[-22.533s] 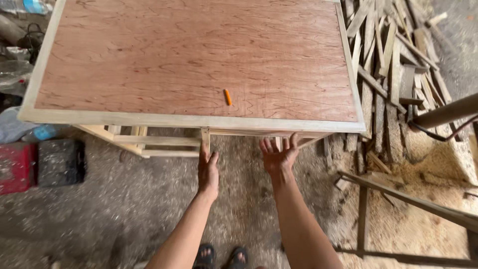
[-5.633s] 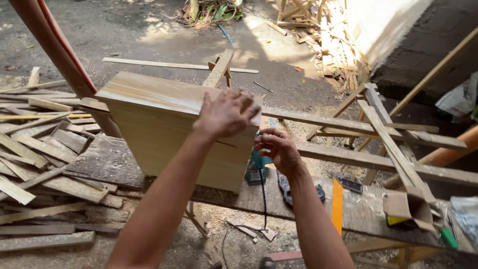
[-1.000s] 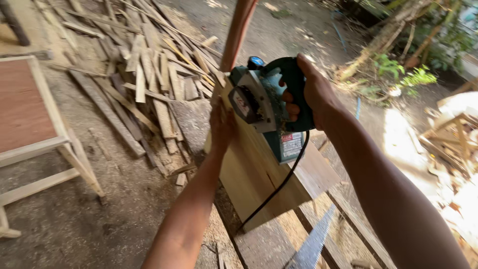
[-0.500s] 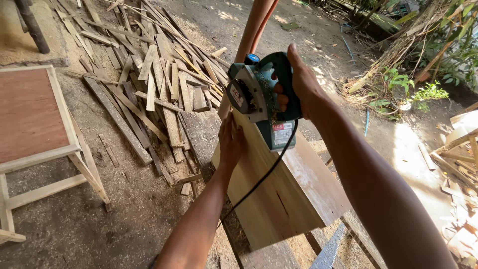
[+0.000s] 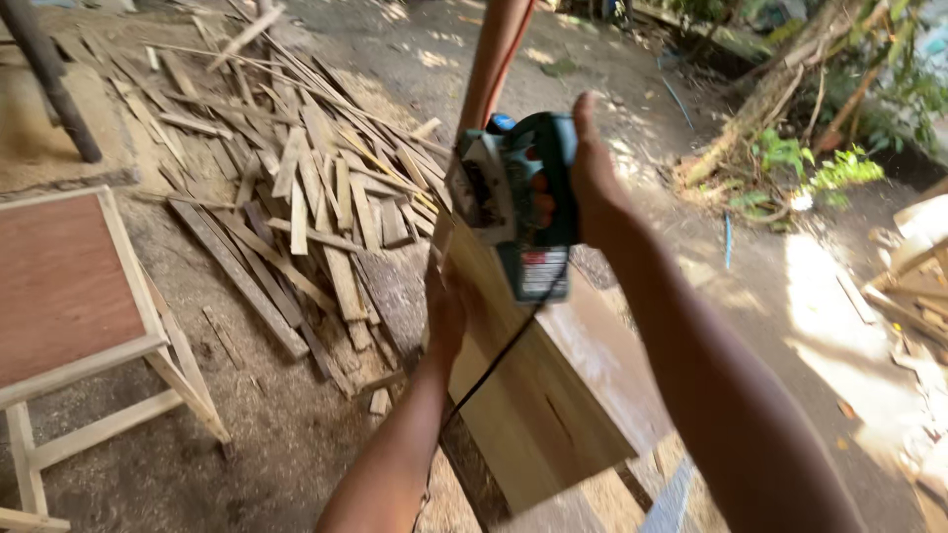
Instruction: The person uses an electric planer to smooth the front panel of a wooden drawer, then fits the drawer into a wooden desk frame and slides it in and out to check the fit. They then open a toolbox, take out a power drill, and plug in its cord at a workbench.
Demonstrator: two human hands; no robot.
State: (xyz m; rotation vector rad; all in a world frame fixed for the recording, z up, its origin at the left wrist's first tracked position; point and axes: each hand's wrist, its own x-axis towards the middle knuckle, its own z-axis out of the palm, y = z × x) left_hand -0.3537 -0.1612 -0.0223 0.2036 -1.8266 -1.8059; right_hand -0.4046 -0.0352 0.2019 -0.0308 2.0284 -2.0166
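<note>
My right hand (image 5: 592,178) grips a green electric planer (image 5: 518,197) by its handle and holds it on the top edge of a pale wooden box (image 5: 538,395). The planer's black cord (image 5: 494,370) hangs down across the box's face. My left hand (image 5: 446,311) presses against the left side of the box, just below the planer. The box stands tilted on a rough workbench, its far edge under the tool.
A wooden table (image 5: 69,296) with a reddish top stands at the left. A heap of scrap wooden slats (image 5: 296,178) lies on the dirt floor behind the box. A reddish post (image 5: 494,49) rises behind the planer. Plants (image 5: 800,168) grow at the right.
The view has shifted a little to the right and closer. My right hand has kept the planer on the box's edge; my left hand has slid slightly lower on the box's side.
</note>
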